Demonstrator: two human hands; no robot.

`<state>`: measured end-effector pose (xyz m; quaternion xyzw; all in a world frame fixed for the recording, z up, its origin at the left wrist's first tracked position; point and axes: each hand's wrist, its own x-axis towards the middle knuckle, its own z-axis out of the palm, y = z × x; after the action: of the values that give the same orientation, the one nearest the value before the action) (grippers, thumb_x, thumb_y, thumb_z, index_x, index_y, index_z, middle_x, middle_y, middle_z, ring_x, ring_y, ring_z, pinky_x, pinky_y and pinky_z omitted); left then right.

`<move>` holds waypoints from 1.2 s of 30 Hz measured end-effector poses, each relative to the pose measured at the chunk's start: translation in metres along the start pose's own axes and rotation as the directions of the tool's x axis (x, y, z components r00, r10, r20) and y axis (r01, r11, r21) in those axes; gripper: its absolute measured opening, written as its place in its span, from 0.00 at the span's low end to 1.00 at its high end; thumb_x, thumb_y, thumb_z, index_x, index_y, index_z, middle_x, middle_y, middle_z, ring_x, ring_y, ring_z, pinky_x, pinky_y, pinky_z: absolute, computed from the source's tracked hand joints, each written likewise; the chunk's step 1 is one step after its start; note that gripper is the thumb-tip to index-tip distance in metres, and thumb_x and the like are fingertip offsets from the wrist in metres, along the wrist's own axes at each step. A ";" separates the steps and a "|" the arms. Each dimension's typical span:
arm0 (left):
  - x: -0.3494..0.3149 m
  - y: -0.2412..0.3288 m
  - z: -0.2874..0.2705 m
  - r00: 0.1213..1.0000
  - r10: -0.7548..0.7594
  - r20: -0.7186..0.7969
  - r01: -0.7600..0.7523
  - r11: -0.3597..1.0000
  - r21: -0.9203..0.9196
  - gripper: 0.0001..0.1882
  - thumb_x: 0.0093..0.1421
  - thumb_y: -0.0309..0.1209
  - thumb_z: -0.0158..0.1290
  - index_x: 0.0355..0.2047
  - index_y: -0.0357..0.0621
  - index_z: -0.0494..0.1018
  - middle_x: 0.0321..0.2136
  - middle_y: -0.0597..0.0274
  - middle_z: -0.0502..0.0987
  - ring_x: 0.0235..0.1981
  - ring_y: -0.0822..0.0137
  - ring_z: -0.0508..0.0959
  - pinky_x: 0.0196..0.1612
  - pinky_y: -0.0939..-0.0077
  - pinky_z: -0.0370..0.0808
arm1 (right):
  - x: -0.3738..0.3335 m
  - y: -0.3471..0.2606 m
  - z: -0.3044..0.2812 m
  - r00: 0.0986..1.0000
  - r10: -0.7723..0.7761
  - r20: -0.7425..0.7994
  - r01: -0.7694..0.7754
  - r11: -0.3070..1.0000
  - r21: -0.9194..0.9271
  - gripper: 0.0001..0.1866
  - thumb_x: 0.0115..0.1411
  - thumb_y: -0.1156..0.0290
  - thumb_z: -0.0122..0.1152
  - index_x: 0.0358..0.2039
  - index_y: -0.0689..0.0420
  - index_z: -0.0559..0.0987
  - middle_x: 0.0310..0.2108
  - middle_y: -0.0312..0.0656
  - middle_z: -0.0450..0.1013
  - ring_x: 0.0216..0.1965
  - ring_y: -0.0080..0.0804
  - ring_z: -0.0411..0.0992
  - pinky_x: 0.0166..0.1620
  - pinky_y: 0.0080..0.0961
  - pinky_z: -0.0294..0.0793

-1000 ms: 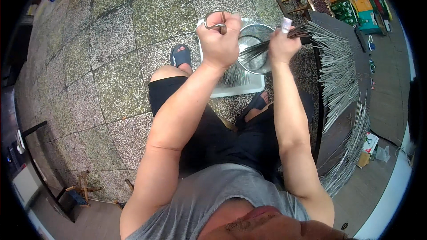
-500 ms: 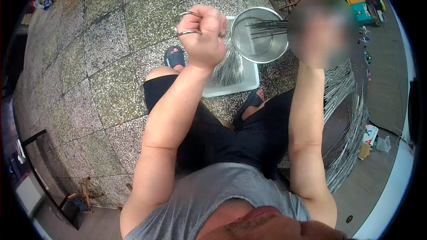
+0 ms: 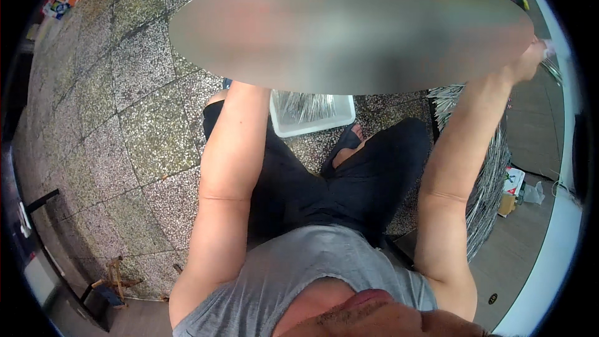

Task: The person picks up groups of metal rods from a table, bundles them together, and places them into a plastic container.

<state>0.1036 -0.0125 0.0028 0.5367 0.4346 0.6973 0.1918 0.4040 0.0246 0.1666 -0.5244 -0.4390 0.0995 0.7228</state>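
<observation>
Wires [image 3: 306,105] lie in my white tray [image 3: 312,129]; more stick out by my right hand [image 3: 529,65]. I can't tell if my fingers [image 3: 537,48] pinch any. Print on the white box [image 3: 513,180] is too small.

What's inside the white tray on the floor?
In the near part of the white tray lie many thin silvery strands, with bare bottom showing toward its right side. A blurred patch covers the far part, so its contents cannot be seen.
</observation>
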 end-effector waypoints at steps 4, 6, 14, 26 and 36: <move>0.006 -0.034 -0.001 0.897 -0.435 0.077 0.155 0.147 -0.977 0.08 0.63 0.35 0.53 0.27 0.47 0.71 0.17 0.71 0.66 0.18 0.73 0.67 0.22 0.81 0.66 | 0.054 -0.016 -0.042 0.981 0.162 -0.109 -0.077 0.834 0.546 0.16 0.66 0.61 0.37 0.21 0.51 0.58 0.16 0.33 0.55 0.15 0.29 0.55 0.22 0.29 0.62; 0.011 -0.046 -0.003 0.857 -0.473 0.206 0.107 -0.227 -0.968 0.09 0.63 0.35 0.54 0.27 0.47 0.71 0.17 0.72 0.65 0.18 0.75 0.67 0.21 0.83 0.65 | 0.089 -0.008 -0.084 0.992 0.113 -0.052 -0.060 0.800 0.597 0.17 0.67 0.60 0.37 0.21 0.51 0.57 0.16 0.34 0.54 0.14 0.28 0.54 0.21 0.28 0.59; 0.018 -0.091 -0.051 0.985 -0.142 0.102 0.172 0.674 -0.719 0.16 0.69 0.36 0.38 0.48 0.40 0.67 0.40 0.63 0.73 0.37 0.71 0.73 0.39 0.82 0.74 | 0.164 0.001 -0.258 0.971 0.160 -0.180 -0.082 0.922 0.377 0.27 0.69 0.48 0.31 0.18 0.52 0.53 0.14 0.34 0.48 0.15 0.29 0.50 0.21 0.29 0.56; 0.012 -0.155 -0.103 0.951 -0.008 0.310 0.310 0.059 -0.949 0.27 0.69 0.46 0.36 0.62 0.44 0.58 0.60 0.56 0.63 0.60 0.59 0.62 0.64 0.60 0.57 | 0.174 0.080 -0.445 0.732 0.488 -0.475 -0.471 0.867 0.165 0.24 0.62 0.50 0.56 0.31 0.58 0.61 0.19 0.34 0.54 0.18 0.26 0.54 0.20 0.25 0.60; 0.017 -0.144 -0.106 0.943 0.135 0.304 -0.156 -0.628 0.762 0.24 0.69 0.40 0.37 0.61 0.43 0.59 0.59 0.55 0.64 0.58 0.60 0.66 0.61 0.66 0.65 | 0.126 0.147 -0.370 0.556 0.736 -0.386 -0.701 0.665 0.258 0.18 0.62 0.55 0.60 0.25 0.50 0.64 0.15 0.28 0.51 0.13 0.19 0.49 0.15 0.18 0.48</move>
<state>-0.0280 0.0369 -0.1094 0.4787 0.7138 -0.0554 -0.5081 0.7987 -0.0837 0.0850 -0.6378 0.0012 0.2749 0.7195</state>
